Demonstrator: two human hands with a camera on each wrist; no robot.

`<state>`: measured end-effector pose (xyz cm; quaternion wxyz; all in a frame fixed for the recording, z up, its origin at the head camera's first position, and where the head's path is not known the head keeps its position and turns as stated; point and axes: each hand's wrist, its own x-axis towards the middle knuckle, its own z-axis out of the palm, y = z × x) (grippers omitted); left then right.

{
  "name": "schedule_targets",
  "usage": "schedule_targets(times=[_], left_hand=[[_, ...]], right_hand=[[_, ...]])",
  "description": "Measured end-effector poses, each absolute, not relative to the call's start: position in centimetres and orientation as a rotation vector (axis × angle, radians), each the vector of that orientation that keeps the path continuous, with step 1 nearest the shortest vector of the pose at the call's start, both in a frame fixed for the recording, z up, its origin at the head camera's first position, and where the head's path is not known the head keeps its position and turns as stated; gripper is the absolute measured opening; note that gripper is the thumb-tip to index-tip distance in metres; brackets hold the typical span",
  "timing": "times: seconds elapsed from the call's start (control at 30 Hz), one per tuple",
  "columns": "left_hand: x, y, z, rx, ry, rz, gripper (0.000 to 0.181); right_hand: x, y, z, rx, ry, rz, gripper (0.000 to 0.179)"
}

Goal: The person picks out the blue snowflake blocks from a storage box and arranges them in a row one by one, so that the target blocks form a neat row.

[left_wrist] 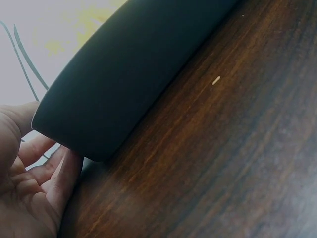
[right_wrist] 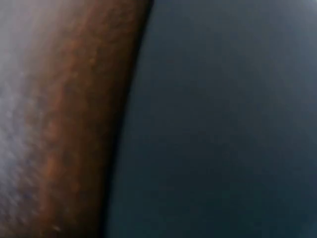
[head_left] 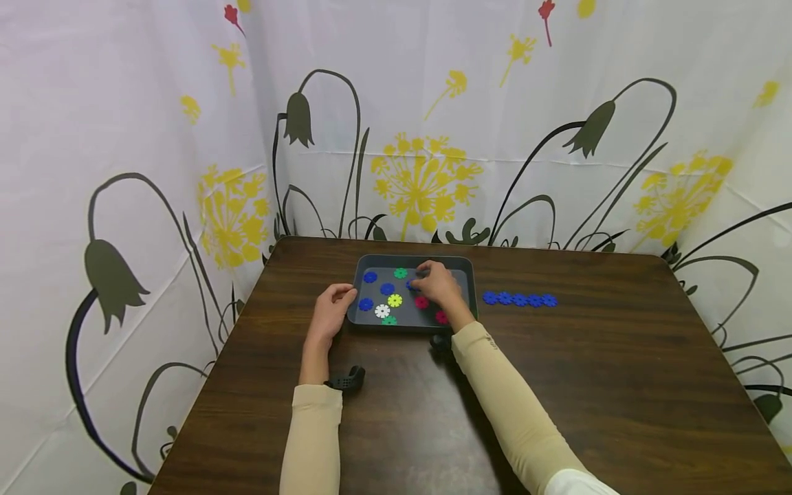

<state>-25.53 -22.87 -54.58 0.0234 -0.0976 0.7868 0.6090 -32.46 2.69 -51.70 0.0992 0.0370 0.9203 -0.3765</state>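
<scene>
A dark grey tray (head_left: 396,328) holds flower-shaped plastic discs. My left hand (head_left: 330,315) is at its left side; in the left wrist view the thumb and fingers grip the tray's corner (left_wrist: 114,84). Over the tray's right half, my right hand (head_left: 441,285) pinches a blue disc (head_left: 410,284), partly hidden by the fingertips. Around it lie more blue discs (head_left: 387,289), green discs (head_left: 401,273), a yellow disc (head_left: 394,300), a white disc (head_left: 382,311) and red discs (head_left: 421,302). The right wrist view shows only the tray's outer wall (right_wrist: 218,124) and wood, not the hand.
Right of the tray, several blue discs (head_left: 520,300) form a straight row on the brown wooden table (head_left: 588,385). A white curtain (head_left: 495,137) with printed flowers hangs behind the table and along its sides. Black wrist-worn devices (head_left: 348,380) sit below both hands.
</scene>
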Motion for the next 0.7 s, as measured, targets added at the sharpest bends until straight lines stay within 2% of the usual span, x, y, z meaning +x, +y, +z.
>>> schedule_targets(times=[0.37, 0.7], left_hand=[[-25.41, -22.69, -54.62, -0.307, 2.432, 1.876, 0.043], [-25.51, -22.74, -54.34, -0.312, 2.434, 1.875, 0.045]], right_hand=[[-32.21, 2.6, -52.05, 0.113, 2.739, -1.078, 0.028], [-31.99, 2.7, -51.82, 0.058, 2.74, -1.064, 0.035]])
